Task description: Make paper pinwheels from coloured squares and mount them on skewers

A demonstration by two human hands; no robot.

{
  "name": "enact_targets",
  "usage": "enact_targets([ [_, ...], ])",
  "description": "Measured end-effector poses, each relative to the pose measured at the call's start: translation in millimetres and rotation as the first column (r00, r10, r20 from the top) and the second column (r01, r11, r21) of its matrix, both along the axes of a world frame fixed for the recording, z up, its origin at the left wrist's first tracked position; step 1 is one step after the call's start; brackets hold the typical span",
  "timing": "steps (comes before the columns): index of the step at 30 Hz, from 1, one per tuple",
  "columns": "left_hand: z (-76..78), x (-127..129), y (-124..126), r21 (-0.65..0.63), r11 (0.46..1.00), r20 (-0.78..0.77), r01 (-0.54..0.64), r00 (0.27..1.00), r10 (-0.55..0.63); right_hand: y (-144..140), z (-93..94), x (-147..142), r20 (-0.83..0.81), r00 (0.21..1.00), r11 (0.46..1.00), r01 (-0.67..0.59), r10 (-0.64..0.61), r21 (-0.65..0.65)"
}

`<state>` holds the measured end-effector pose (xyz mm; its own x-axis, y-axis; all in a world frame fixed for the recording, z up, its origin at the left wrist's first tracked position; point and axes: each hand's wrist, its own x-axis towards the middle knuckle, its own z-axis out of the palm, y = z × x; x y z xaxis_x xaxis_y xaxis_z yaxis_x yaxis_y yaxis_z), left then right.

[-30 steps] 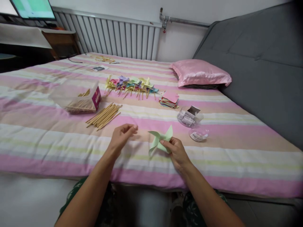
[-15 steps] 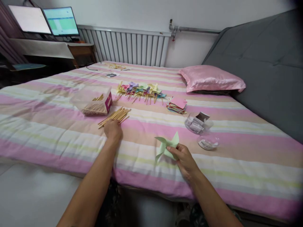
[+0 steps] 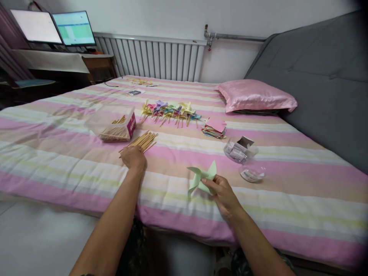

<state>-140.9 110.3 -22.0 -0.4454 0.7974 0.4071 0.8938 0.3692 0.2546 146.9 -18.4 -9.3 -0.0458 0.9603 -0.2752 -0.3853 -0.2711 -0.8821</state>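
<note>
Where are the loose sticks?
Head view, left of centre: the loose sticks lie on the bed beside the clear box, partly hidden by the left hand.

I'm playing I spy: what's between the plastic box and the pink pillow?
In the head view, colorful pinwheels lie between the plastic box and pink pillow. The paper stack sits slightly nearer the camera.

Home bedroom, striped bedspread, pink pillow, grey padded headboard, white radiator, desk with 2 monitors
</note>
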Motion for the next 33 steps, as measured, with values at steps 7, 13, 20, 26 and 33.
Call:
enact_targets([
  [7,0.0,-2,5,-0.071,0.997,0.026,-0.042,0.999,0.044,0,-0.2,-1,-0.002,1.0,1.0,-0.009,0.009,0.0],
  [13,3.4,0,3,-0.086,0.992,0.035,-0.087,0.995,0.091,0,-1.1,0,0.011,1.0,1.0,-0.003,0.003,-0.007],
  [20,20.8,16,-13,0.016,0.999,-0.011,0.051,0.999,-0.051,2,-2.7,1,-0.008,1.0,1.0,-0.01,0.01,0.012],
  [26,21.3,65,-55,-0.033,0.812,0.123,0.583,0.809,-0.576,9,2.1,12,-0.21,0.973,0.996,0.089,-0.091,-0.018],
  [33,13.4,93,-78,-0.138,0.651,0.217,0.746,0.664,-0.715,15,9.3,35,-0.318,0.933,0.985,0.17,-0.169,-0.025],
])
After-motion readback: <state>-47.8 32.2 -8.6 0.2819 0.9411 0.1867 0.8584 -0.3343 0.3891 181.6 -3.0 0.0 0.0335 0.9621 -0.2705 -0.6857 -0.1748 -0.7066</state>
